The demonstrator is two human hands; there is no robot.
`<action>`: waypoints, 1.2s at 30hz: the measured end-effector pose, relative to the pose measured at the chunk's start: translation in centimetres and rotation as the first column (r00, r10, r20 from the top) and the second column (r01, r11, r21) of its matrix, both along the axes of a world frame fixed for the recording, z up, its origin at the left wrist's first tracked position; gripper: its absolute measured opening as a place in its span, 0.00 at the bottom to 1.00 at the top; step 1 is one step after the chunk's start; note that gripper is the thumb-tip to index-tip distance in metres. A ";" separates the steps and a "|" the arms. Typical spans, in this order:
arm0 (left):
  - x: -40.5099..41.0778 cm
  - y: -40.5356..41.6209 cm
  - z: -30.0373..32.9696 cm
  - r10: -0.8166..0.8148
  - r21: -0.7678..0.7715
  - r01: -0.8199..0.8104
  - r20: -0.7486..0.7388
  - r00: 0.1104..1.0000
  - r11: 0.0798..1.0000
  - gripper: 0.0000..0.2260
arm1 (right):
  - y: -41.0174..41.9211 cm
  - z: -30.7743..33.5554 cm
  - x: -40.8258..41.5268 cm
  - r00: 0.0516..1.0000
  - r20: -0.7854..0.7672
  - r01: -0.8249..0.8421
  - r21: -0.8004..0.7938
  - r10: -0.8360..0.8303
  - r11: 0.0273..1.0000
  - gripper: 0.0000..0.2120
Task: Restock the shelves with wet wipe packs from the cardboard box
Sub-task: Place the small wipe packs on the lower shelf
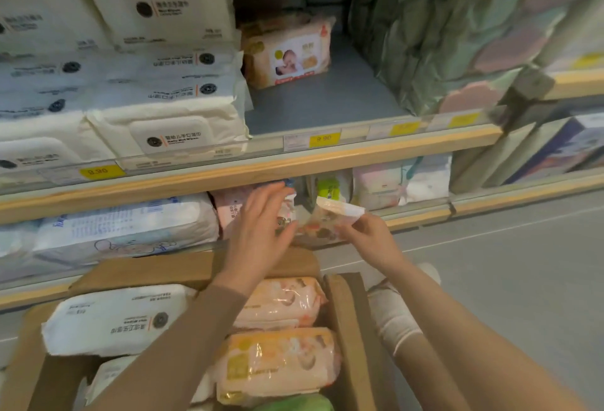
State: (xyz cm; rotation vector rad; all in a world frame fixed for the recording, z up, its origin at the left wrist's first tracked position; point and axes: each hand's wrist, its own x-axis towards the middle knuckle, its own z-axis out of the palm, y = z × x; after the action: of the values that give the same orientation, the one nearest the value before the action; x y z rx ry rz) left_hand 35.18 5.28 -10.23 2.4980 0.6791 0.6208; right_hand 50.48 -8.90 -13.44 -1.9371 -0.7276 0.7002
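Observation:
An open cardboard box (346,319) sits below me, holding orange wet wipe packs (277,363) and white packs (114,319). My right hand (369,234) pinches the end of an orange pack (327,221), raised in front of the lower shelf. My left hand (258,224) reaches toward the same pack with fingers straight, its fingertips touching the pack's left side. One matching orange pack (287,54) stands at the back of the upper shelf (327,100).
White wipe packs (170,90) are stacked on the upper shelf's left side, green bags (425,28) on its right. Blue-and-white and pink packs (130,227) fill the lower shelf. Yellow price tags (323,139) line the shelf edge. Grey floor lies to the right.

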 end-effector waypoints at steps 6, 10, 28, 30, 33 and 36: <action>0.5 6.3 0.0 0.077 0.557 0.084 -0.260 0.963 0.826 0.35 | 1.3 -2.8 4.5 0.970 0.215 0.131 -0.062 -0.115 0.989 0.12; 0.4 7.7 -1.5 0.103 0.619 0.148 -0.352 0.930 0.771 0.38 | 3.8 -5.0 5.0 0.947 0.257 0.208 -0.029 -0.193 0.978 0.07; 0.7 7.5 -1.9 0.122 0.645 0.103 -0.295 0.948 0.757 0.34 | 5.1 -7.0 0.9 0.847 0.475 0.264 0.016 -0.240 0.964 0.13; 0.7 7.6 -1.9 0.116 0.646 0.107 -0.293 0.949 0.756 0.34 | 6.0 -7.0 0.6 0.865 0.452 0.233 0.027 -0.220 0.972 0.22; 0.7 7.8 -2.0 0.110 0.650 0.105 -0.280 0.954 0.752 0.34 | 7.3 -7.3 0.7 0.860 0.410 0.315 0.041 -0.304 0.948 0.30; 0.7 8.0 -2.4 0.106 0.657 0.100 -0.266 0.958 0.747 0.33 | 7.5 -8.3 0.4 0.843 0.435 0.340 0.024 -0.316 0.940 0.27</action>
State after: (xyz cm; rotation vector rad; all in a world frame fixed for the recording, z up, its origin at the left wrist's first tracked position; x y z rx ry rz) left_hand 35.91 13.24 -12.59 3.3155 0.6377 0.5727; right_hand 50.90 -1.37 -21.72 -2.2255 -0.6152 0.0702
